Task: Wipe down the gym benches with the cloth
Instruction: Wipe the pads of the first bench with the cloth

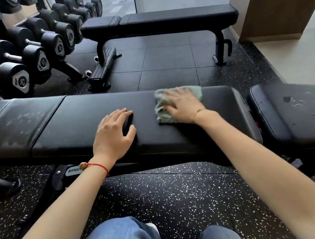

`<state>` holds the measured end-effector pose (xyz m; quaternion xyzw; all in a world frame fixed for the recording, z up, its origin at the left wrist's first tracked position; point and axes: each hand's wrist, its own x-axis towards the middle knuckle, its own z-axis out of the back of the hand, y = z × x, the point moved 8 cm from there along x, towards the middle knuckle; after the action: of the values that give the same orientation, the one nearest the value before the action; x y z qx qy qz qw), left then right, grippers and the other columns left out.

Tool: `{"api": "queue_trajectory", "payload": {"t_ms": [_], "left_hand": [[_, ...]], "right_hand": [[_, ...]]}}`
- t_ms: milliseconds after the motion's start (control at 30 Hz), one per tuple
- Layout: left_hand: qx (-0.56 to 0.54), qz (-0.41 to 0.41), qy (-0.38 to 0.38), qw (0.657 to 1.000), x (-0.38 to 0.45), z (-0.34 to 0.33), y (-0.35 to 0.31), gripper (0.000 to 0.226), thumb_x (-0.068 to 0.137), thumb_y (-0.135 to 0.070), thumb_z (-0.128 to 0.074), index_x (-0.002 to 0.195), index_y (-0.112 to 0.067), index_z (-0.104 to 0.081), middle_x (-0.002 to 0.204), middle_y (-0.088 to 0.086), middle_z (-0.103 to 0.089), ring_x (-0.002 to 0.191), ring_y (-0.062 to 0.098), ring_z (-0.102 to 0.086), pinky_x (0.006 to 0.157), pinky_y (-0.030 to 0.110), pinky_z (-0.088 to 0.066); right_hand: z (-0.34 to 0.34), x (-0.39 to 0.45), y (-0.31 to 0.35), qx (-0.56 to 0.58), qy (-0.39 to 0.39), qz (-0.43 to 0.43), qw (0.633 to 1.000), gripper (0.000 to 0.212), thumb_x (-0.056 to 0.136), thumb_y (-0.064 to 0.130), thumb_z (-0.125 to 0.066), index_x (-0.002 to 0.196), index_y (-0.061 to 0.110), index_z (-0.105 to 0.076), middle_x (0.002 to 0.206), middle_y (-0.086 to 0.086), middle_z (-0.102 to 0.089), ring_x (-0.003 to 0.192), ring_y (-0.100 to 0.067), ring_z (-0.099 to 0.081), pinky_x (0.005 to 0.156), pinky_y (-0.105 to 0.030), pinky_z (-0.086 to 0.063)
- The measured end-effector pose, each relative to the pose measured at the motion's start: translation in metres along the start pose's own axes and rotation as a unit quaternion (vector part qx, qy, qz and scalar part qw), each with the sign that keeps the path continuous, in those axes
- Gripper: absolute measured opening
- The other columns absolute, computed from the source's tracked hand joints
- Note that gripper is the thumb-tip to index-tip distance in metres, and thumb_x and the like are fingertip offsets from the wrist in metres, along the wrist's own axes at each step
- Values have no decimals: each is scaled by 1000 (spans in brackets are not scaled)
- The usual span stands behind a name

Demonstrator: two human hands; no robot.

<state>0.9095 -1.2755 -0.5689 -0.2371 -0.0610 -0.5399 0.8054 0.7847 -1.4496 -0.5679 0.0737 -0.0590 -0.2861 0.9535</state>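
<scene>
Wiping the near table's long pad, cloth under the right hand.

The right hand [183,104] lies flat, fingers spread, pressing the green cloth [164,114] onto the black pad of the near table [81,120], toward its right end; the grip is apart, pushing down rather than pinching. The left hand [114,135] rests just beside it on the same pad, fingers relaxed and holding nothing, seemingly as a brace. By my reading, the wipe of this pad is under way, and the left section looks dull and streaked. The next move likely calls for sliding the cloth leftward with the left hand lifted clear. The marked seat pad [301,106] at right and the far table [176,18] probably remain to do.
</scene>
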Motion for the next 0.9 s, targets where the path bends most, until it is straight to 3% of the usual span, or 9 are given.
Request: {"api": "queue_trajectory", "payload": {"t_ms": [100, 200, 267, 333, 433, 533, 667, 767, 900], "left_hand": [[-4, -6, -1, 1000, 0, 1, 0, 59, 84, -48, -37, 134, -22, -57, 143, 0, -53, 136, 19, -44, 117, 41, -30], [-2, -7, -3, 1000, 0, 0, 0, 60, 84, -48, -37, 135, -23, -56, 144, 0, -52, 137, 18, -43, 118, 40, -27], [0, -3, -1, 1000, 0, -1, 0, 62, 83, -49, -36, 135, -22, -56, 145, 0, -51, 138, 19, -42, 119, 40, -26], [9, -1, 5, 1000, -1, -3, -1, 63, 83, -49, -34, 136, -22, -54, 146, 1, -50, 139, 19, -41, 119, 40, -25], [10, 3, 16, 1000, -2, -5, -1, 63, 84, -48, -34, 138, -22, -52, 148, 1, -48, 140, 18, -39, 120, 39, -23], [9, -2, 17, 1000, -2, -4, -1, 64, 84, -50, -34, 139, -22, -52, 148, 0, -48, 140, 18, -39, 120, 39, -23], [11, -2, 12, 1000, -2, -4, 0, 64, 84, -50, -33, 139, -22, -53, 148, 0, -48, 140, 18, -39, 120, 40, -24], [17, 0, 12, 1000, -2, -5, 0, 64, 84, -49, -33, 138, -21, -53, 148, 1, -48, 140, 19, -39, 120, 41, -25], [12, 5, 18, 1000, -2, -3, 0, 65, 83, -50, -32, 138, -22, -53, 148, 1, -49, 140, 19, -39, 119, 41, -25]], "right_hand": [[0, -58, 39, 42, 11, 107, 993, 57, 92, 46, -32, 147, 34, -28, 157, 5, -26, 146, -24, -17, 119, -42, -4], [12, -124, 12, 75, -20, 150, 986, 54, 94, 48, -32, 145, 32, -33, 153, 8, -32, 143, -19, -24, 120, -39, -11], [21, -127, -38, 83, -35, 95, 991, 57, 91, 49, -31, 143, 27, -40, 150, 6, -36, 140, -18, -29, 119, -37, -13], [27, -98, -84, 78, -46, 19, 996, 59, 88, 47, -33, 141, 22, -43, 149, -4, -39, 140, -27, -32, 118, -44, -17], [22, -47, -113, 34, -28, -107, 993, 56, 93, 44, -37, 145, 23, -36, 155, -5, -31, 143, -30, -25, 118, -46, -13], [21, -62, -81, 24, -29, -53, 998, 69, 83, 57, -25, 145, 29, -35, 155, 0, -31, 143, -28, -24, 118, -49, -11], [20, -153, -51, 81, -39, 84, 992, 57, 93, 55, -30, 146, 34, -33, 155, 12, -27, 145, -13, -19, 120, -39, -10], [27, -134, -81, 95, -51, 48, 993, 60, 90, 52, -34, 144, 25, -38, 152, 3, -34, 143, -23, -26, 119, -40, -15], [23, -50, -107, 32, -28, -99, 994, 59, 93, 45, -37, 146, 19, -34, 155, -7, -28, 143, -33, -22, 118, -44, -12]]}}
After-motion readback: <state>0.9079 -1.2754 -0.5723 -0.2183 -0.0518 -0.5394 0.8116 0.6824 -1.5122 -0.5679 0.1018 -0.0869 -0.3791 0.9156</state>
